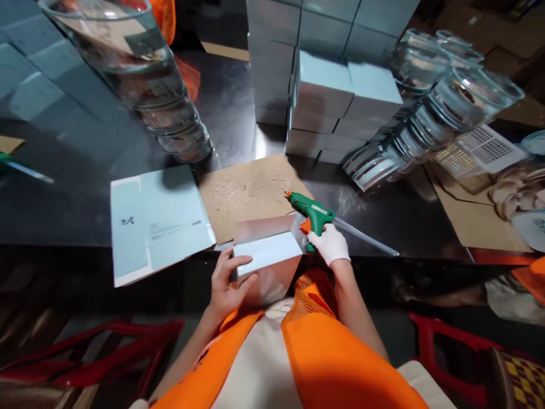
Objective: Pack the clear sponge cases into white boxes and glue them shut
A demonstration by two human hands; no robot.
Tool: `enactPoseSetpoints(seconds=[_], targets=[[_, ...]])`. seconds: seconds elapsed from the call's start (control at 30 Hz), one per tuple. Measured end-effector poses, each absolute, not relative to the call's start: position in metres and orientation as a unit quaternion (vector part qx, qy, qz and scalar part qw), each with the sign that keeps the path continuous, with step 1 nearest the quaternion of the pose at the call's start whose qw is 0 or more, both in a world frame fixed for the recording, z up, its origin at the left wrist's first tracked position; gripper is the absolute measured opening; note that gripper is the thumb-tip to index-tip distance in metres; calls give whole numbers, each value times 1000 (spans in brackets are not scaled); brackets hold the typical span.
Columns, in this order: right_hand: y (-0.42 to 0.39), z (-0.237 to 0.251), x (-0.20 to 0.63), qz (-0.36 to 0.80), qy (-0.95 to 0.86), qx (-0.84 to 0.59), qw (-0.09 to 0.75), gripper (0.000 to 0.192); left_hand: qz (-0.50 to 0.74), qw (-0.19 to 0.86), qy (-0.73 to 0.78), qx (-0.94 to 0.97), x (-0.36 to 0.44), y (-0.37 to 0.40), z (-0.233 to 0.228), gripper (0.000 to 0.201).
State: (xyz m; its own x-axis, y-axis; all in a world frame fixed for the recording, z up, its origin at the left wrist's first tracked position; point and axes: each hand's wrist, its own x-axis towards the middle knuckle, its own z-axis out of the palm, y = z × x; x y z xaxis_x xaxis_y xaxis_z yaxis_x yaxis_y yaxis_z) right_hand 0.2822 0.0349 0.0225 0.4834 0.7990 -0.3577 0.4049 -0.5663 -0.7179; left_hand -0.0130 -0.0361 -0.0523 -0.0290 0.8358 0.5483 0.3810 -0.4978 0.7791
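My left hand (229, 281), bare, grips the left side of a small white box (269, 253) at the table's edge, with fingers bent over its top. One flap of the box stands up on the far side. In my right hand (331, 244), which wears a white glove, is a green glue gun (314, 210) with an orange trigger. Its orange nozzle points left, above a brown cardboard sheet (251, 190). A long clear glue stick (366, 236) sticks out of the gun's back end. Flattened white cartons (164, 218) lie left of the cardboard.
Stacked white boxes (327, 85) stand at the back. A tall stack of glass containers (170, 108) rises at the left, more glass stacks (409, 136) at the right. Beyond these is a white plastic basket (489, 147). Red chairs (157, 341) flank me.
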Motion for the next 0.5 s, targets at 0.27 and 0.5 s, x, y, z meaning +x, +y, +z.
enactPoseSetpoints(seconds=[0.27,0.5], targets=[[19,18,266,402,-302,-702,504,32,597,200,472,617,2,-27,-44,25],[-28,45,266,542,-386,-502,552,41,574,207,476,634,19,-12,-13,25]])
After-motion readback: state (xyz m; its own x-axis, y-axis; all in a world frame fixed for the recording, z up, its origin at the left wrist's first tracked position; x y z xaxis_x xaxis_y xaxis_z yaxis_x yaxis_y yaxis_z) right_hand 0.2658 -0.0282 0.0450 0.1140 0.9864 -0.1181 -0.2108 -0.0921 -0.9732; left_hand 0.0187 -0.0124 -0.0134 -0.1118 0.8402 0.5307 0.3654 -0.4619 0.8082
